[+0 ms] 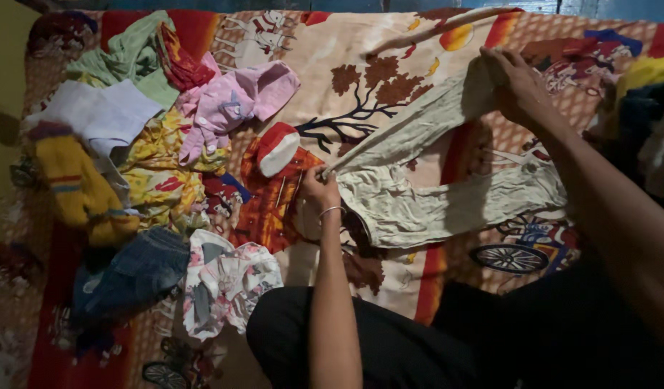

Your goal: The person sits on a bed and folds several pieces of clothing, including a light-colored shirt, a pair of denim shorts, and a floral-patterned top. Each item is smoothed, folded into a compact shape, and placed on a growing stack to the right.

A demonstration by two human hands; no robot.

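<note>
A pale beige pair of small trousers lies spread on a patterned bedsheet. My left hand pinches the end of one trouser leg near the middle of the sheet; a thin bangle circles that wrist. My right hand grips the waist end of the same leg at the upper right, so the leg stretches in a diagonal band between both hands. The other leg rests flat below it.
A heap of clothes fills the left: a pink hooded top, a red and white cap, a yellow knit piece, white cloth, denim, a floral garment. My black-clad knees sit at the bottom.
</note>
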